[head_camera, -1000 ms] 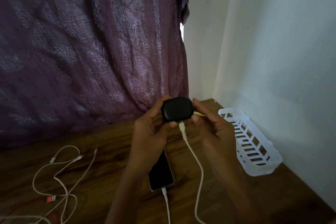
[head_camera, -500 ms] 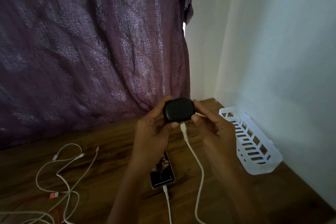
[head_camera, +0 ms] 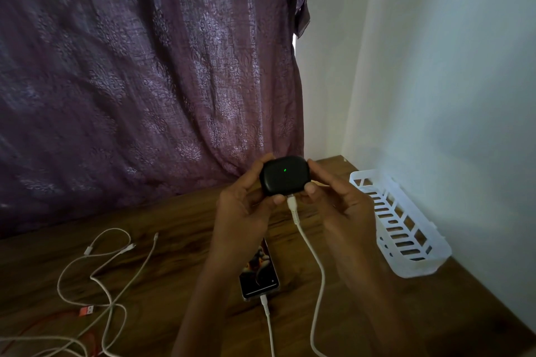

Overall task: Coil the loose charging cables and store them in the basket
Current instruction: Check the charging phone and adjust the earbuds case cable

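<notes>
On the far left of the wooden bench (head_camera: pixel 162 313), below a purple patterned curtain (head_camera: pixel 145 66), loose white cables (head_camera: pixel 95 278) lie in a tangle with an orange plug (head_camera: pixel 87 311) among them. Toward the middle, the left hand (head_camera: pixel 246 206) grips a black charging case (head_camera: pixel 285 175), fingers curled round its left side; a green light glows on its face. A plugged-in white cable (head_camera: pixel 313 255) hangs from the case. Beneath the hands a phone (head_camera: pixel 259 272) lies flat, screen lit, a second cable (head_camera: pixel 268 324) in its near end. The right hand (head_camera: pixel 339 200) pinches the case's right side. Further right, a white slotted basket (head_camera: pixel 400 226) sits beside the wall, well apart from the tangle.
</notes>
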### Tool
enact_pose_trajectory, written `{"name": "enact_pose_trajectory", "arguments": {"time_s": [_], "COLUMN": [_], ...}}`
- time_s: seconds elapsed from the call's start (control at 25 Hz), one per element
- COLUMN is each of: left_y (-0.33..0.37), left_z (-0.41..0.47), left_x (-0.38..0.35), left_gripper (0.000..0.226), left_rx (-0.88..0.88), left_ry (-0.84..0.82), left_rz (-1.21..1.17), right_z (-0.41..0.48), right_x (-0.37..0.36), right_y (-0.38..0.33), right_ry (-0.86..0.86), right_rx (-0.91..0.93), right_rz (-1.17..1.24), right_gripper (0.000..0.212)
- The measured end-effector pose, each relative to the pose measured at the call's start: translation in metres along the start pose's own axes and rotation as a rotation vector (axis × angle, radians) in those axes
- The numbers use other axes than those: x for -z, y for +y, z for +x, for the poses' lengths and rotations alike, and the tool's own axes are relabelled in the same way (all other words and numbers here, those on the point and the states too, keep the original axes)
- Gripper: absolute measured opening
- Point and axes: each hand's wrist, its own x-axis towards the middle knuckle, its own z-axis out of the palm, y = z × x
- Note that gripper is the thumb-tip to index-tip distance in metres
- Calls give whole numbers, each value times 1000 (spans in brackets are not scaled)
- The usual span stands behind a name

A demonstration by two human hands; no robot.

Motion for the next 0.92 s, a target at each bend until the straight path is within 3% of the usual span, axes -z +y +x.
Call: {"name": "enact_pose_trajectory", "arguments": {"time_s": [0.92], "left_y": [-3], "left_z": [0], "left_x": [2], "left_gripper": [61], "left_rx": [-9], "left_ry": [-12], "left_rz": [36], "right_z": [0], "right_x": [-1], "right_y": [5], "right_ry": [7], "right_rx": [-27], "right_rz": [3], "right_gripper": [33]}}
